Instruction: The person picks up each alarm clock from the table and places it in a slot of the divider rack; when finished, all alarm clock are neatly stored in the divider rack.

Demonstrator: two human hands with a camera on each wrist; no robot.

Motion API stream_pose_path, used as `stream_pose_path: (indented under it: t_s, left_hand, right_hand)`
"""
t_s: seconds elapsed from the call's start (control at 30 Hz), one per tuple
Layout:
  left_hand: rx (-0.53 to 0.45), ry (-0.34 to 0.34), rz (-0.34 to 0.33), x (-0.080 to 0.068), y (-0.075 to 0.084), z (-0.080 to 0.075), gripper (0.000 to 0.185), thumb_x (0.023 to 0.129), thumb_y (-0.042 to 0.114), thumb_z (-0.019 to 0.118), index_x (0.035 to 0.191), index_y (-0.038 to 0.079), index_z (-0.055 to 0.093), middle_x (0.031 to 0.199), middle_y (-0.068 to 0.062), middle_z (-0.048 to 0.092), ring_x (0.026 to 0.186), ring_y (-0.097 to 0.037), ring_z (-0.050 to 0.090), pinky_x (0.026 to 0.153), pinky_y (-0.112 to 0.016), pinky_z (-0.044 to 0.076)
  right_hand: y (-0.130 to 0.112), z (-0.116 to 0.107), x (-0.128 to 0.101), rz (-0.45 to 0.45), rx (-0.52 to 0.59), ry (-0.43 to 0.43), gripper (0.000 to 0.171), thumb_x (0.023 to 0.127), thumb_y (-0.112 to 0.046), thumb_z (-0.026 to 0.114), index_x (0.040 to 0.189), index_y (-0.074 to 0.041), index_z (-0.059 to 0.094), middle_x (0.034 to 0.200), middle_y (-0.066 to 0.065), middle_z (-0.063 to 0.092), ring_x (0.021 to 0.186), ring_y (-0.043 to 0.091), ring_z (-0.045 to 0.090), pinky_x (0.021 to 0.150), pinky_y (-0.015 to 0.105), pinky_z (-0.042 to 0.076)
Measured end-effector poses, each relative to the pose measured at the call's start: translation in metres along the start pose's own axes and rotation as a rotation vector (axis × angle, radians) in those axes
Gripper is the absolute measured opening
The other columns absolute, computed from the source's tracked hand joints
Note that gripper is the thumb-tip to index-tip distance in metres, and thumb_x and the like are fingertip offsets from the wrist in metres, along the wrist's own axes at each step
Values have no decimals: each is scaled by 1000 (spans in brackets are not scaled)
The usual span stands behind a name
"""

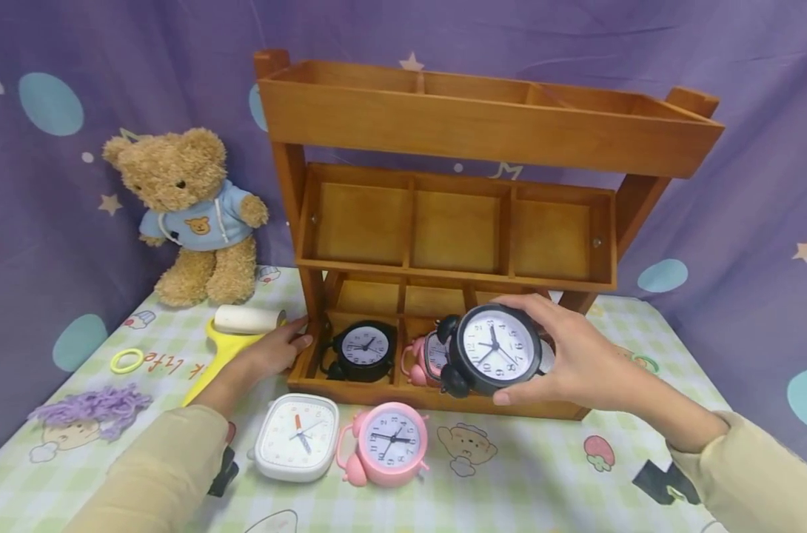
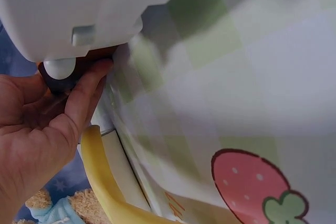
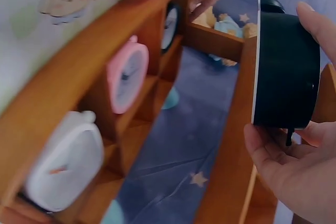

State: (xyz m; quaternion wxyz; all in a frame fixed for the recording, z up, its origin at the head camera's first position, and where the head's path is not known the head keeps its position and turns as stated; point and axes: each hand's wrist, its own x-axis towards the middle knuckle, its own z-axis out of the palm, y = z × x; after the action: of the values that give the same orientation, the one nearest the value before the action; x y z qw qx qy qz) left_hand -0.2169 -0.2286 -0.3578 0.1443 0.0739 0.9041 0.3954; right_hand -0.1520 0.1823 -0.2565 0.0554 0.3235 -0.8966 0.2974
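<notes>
My right hand grips a black twin-bell alarm clock from above and below, holding it up in front of the wooden shelf's bottom tier. From the right wrist view the black clock shows edge-on between thumb and fingers. That tier holds a black clock on the left, a pink clock in the middle and a white clock on the right. My left hand holds the shelf's lower left corner.
On the checked cloth in front lie a white square clock and a pink clock. A yellow lint roller, a yellow ring, a teddy bear and a purple yarn tuft sit to the left.
</notes>
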Motion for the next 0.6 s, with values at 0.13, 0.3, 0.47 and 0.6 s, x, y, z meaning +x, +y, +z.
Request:
stream_pose_path:
  t_s: [0.13,0.3,0.47,0.6]
  left_hand:
    - [13,6,17,0,-1,0,56,109,10,39,154,-15,16,155,-47,2,141,-58,25,101,-59,48]
    - [16,15,21,0,-2,0,56,109,11,39,155,-14,16,155,-46,6,140,-57,29,100,-57,49]
    - [6,18,31,0,-3,1,56,109,10,39,155,-15,17,154,-46,13,134,-54,41,93,-54,54]
    - [46,39,61,1,-4,1,55,109,10,40,153,-15,20,153,-47,13,141,-57,28,110,-60,38]
  right_hand:
    - [-13,-3,17,-23,-11,3,99,62,-48,97,144,-19,51,130,-7,62,112,15,61,91,45,53]
    - [-27,-4,40,-55,-25,42,97,63,-46,97,144,-18,51,129,-3,62,113,18,60,92,47,52]
    - [-38,-6,66,-84,-41,82,99,63,-40,98,146,-14,50,136,3,60,120,22,57,98,50,49]
    - [-44,-6,86,-92,-58,100,100,64,-39,98,148,-13,48,140,4,57,123,22,55,100,49,49]
